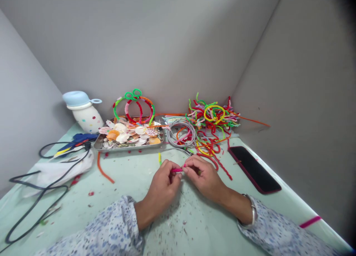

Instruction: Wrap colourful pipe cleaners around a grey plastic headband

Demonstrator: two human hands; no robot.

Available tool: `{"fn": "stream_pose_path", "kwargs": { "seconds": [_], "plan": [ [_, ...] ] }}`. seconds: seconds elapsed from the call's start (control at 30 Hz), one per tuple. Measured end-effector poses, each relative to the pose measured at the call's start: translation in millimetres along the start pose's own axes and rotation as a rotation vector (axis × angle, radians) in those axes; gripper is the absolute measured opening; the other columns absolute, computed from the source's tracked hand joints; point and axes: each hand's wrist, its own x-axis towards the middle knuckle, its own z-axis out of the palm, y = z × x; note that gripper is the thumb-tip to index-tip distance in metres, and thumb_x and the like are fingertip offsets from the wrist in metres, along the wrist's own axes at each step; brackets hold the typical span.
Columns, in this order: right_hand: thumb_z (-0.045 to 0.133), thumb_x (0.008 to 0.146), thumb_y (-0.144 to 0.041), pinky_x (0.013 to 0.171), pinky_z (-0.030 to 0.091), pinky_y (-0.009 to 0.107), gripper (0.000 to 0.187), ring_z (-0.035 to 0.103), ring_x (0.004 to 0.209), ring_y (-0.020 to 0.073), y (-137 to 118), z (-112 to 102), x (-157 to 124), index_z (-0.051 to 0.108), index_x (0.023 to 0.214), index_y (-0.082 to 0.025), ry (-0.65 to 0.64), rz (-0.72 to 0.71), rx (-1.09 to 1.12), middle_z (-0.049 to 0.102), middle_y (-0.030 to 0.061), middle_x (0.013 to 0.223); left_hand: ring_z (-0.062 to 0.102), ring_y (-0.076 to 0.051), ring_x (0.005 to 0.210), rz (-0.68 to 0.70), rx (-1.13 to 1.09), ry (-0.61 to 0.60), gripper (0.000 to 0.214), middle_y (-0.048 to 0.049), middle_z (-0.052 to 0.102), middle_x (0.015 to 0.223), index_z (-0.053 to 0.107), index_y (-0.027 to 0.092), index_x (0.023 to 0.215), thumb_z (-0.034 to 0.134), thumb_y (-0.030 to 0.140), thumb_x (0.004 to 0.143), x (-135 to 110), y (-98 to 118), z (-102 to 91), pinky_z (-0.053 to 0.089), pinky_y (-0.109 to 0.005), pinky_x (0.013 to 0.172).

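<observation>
My left hand (164,182) and my right hand (203,176) meet over the middle of the table. Between them is a short piece of bright pink pipe cleaner (176,170). My left thumb and forefinger pinch its left part, while the right fingertips close on its right end. A thin wire (178,149) runs just beyond the hands, but I cannot tell whether it reaches the pink piece. A short yellow and green pipe cleaner (160,158) lies past my left hand. Red pipe cleaners (222,167) stretch out behind my right hand.
A metal tray (130,149) of seashells stands at the back, with pipe-cleaner rings (133,107) upright on it. Coiled wire (182,133) and a heap of pipe cleaners (211,113) lie right of it. A phone (254,169), a bottle (86,117), pliers (80,139) and a black cable (36,211) flank the sides.
</observation>
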Motion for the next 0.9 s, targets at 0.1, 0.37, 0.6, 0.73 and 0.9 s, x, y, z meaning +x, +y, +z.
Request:
{"fn": "stream_pose_path", "kwargs": {
  "seconds": [0.1,0.37,0.6,0.73,0.9],
  "plan": [
    [0.054,0.086,-0.020,0.063,0.042,0.026,0.006,0.053,0.070,0.0139,-0.9,0.6,-0.3,0.060,0.083,-0.019,0.011,0.011,0.004,0.057,0.0018,0.079,0.048,-0.014,0.072,-0.005,0.006,0.003,0.010,-0.0010,0.051,0.080,0.056,0.018,0.085,0.046,0.020,0.085,0.0,-1.0,1.1,0.037,-0.026,0.064],
    [0.054,0.086,-0.021,0.062,0.040,0.025,0.008,0.051,0.068,0.0126,0.7,3.1,-1.8,0.059,0.082,-0.019,0.023,0.058,0.030,0.054,-0.0007,0.075,0.047,-0.013,0.068,-0.013,0.023,0.003,0.008,-0.0002,0.051,0.077,0.055,0.017,0.080,0.048,0.021,0.083,1.4,-2.3,2.6,0.035,-0.025,0.060],
    [0.053,0.087,-0.022,0.062,0.039,0.024,0.008,0.050,0.067,0.0123,1.9,3.8,-2.1,0.059,0.082,-0.019,0.014,0.063,0.033,0.054,-0.0012,0.074,0.046,-0.012,0.065,-0.007,0.023,0.031,0.007,0.0005,0.050,0.074,0.054,0.017,0.077,0.049,0.020,0.081,1.9,-3.0,3.2,0.034,-0.025,0.058],
    [0.053,0.087,-0.023,0.061,0.039,0.024,0.009,0.050,0.066,0.0121,1.3,3.5,-2.7,0.059,0.082,-0.019,0.009,0.070,0.030,0.053,-0.0014,0.073,0.045,-0.011,0.062,-0.023,0.037,0.035,0.006,0.0013,0.049,0.073,0.053,0.017,0.076,0.050,0.019,0.080,1.4,-2.5,3.3,0.034,-0.024,0.057],
    [0.054,0.086,-0.023,0.062,0.040,0.024,0.008,0.050,0.067,0.0121,-0.1,3.5,-2.3,0.059,0.082,-0.019,0.001,0.084,0.040,0.054,-0.0013,0.073,0.044,-0.011,0.061,-0.036,0.045,0.044,0.003,0.0024,0.048,0.070,0.052,0.017,0.073,0.051,0.016,0.076,1.8,-1.4,3.8,0.034,-0.024,0.056]
  ]
}}
